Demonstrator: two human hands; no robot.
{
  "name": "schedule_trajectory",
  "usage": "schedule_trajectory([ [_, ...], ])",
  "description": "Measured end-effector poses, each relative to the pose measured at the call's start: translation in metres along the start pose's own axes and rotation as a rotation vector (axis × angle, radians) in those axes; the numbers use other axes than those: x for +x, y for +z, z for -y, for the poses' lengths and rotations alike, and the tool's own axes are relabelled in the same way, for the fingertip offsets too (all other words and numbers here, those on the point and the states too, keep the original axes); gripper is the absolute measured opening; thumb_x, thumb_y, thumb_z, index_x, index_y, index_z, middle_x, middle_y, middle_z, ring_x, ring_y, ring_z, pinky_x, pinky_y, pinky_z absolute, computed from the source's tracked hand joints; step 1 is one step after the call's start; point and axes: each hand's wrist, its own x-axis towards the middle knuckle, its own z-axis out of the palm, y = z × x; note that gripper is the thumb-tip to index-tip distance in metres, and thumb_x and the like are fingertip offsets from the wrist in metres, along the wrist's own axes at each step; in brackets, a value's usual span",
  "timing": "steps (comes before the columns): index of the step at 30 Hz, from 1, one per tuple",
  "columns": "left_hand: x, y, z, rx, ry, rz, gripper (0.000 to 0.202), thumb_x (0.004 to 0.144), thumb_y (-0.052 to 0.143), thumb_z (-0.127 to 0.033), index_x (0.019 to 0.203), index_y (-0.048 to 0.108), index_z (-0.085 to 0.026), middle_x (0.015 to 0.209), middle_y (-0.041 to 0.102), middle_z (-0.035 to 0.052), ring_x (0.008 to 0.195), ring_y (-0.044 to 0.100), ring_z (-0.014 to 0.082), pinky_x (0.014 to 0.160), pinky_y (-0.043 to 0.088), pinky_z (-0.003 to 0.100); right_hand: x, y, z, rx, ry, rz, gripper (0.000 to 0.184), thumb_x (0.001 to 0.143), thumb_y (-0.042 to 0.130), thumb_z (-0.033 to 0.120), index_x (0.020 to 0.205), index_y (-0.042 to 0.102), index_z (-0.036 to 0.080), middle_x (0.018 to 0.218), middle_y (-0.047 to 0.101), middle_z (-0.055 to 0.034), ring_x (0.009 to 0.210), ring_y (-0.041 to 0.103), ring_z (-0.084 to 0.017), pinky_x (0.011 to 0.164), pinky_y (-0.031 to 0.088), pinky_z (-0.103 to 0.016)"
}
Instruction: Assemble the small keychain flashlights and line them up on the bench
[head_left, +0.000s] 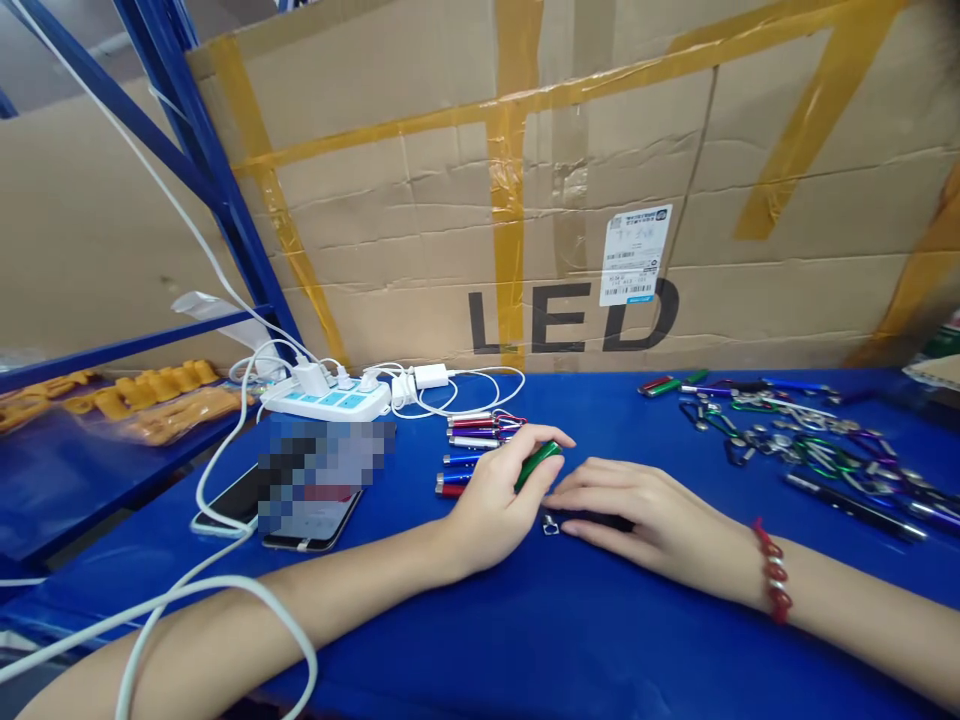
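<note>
A small green metal tube (pixel 538 465), like a mini flashlight, is pinched between the thumb and fingers of my left hand (pixel 496 500). To its right, my right hand (pixel 637 510) rests low at the table, fingers curled over a dark shape; whether this is an object or shadow is unclear. A small silver metal piece (pixel 551 524) shows at those fingertips. Behind my left hand lies a row of red, blue and silver mini flashlights (pixel 474 442), partly covered by the hand.
Carabiner keychains (pixel 817 445) and pen-like tubes (pixel 855 505) are piled at right. A white power strip (pixel 330 400), cables and two phones (pixel 319 510) lie at left. A white cable loops over my left forearm. A large cardboard box (pixel 420 230) stands behind the blue table (pixel 570 640).
</note>
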Motion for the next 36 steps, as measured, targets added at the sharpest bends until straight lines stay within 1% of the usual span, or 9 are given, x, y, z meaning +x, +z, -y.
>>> schedule_trajectory([
  [4,-0.001,0.000,-0.001,0.010,0.020,0.008,0.019,0.091,0.040,-0.021,0.105,0.052,-0.020,0.100,0.062,0.0043,0.086,0.059,0.0161,0.081,0.046,0.029,-0.001,-0.003,0.008,-0.031,0.000,0.045,0.032,0.091,0.041,0.027,0.121,0.055,0.027,0.111,0.062,-0.0054,0.101,0.057,-0.017,0.087,0.045,-0.033],
  [8,0.000,-0.001,-0.003,0.017,0.030,0.006,0.019,0.090,0.040,-0.020,0.104,0.053,-0.020,0.101,0.062,0.0041,0.089,0.059,0.0162,0.082,0.045,0.029,0.000,-0.004,0.014,-0.011,-0.020,0.088,0.033,0.090,0.042,0.023,0.119,0.056,0.028,0.109,0.062,-0.0048,0.099,0.057,-0.017,0.086,0.045,-0.032],
  [12,0.000,-0.001,-0.004,0.019,0.036,0.014,0.019,0.090,0.040,-0.018,0.103,0.053,-0.019,0.102,0.062,0.0044,0.093,0.058,0.0159,0.084,0.044,0.027,0.000,-0.002,0.010,0.003,-0.051,0.055,0.028,0.090,0.043,0.020,0.110,0.062,0.026,0.101,0.065,-0.0032,0.092,0.059,-0.015,0.082,0.046,-0.029],
  [15,0.000,-0.002,-0.005,0.026,0.032,0.016,0.019,0.090,0.040,-0.018,0.103,0.053,-0.018,0.101,0.062,0.0043,0.093,0.058,0.0155,0.084,0.044,0.026,-0.001,0.000,0.005,-0.008,-0.063,0.029,0.026,0.090,0.043,0.019,0.105,0.064,0.024,0.099,0.066,-0.0033,0.090,0.060,-0.015,0.080,0.047,-0.028],
  [21,0.001,-0.001,-0.004,0.032,0.035,0.028,0.019,0.091,0.039,-0.018,0.104,0.053,-0.018,0.100,0.063,0.0041,0.088,0.059,0.0151,0.080,0.045,0.026,-0.001,0.000,0.001,0.008,-0.064,0.025,0.025,0.090,0.043,0.020,0.104,0.064,0.023,0.099,0.066,-0.0040,0.091,0.060,-0.015,0.081,0.048,-0.028],
  [25,0.000,0.000,-0.002,0.021,0.043,0.038,0.019,0.091,0.039,-0.018,0.105,0.053,-0.018,0.097,0.063,0.0036,0.085,0.059,0.0142,0.077,0.044,0.024,-0.001,-0.001,0.000,0.036,-0.056,0.007,0.024,0.089,0.045,0.020,0.104,0.064,0.024,0.098,0.066,-0.0029,0.090,0.060,-0.014,0.080,0.049,-0.026],
  [31,-0.002,-0.001,-0.002,0.035,0.025,0.065,0.019,0.091,0.040,-0.018,0.105,0.053,-0.018,0.095,0.063,0.0028,0.085,0.058,0.0139,0.078,0.043,0.024,-0.002,0.001,-0.004,0.035,-0.068,-0.031,0.021,0.089,0.048,0.022,0.101,0.064,0.023,0.095,0.066,-0.0019,0.088,0.061,-0.012,0.076,0.049,-0.022],
  [36,-0.001,-0.001,-0.003,0.028,0.019,0.073,0.020,0.091,0.039,-0.018,0.106,0.052,-0.019,0.098,0.063,0.0030,0.086,0.058,0.0144,0.078,0.044,0.025,-0.002,-0.001,-0.004,0.016,-0.050,-0.015,0.023,0.088,0.048,0.034,0.098,0.065,0.022,0.091,0.067,-0.0022,0.084,0.063,-0.012,0.071,0.049,-0.020],
])
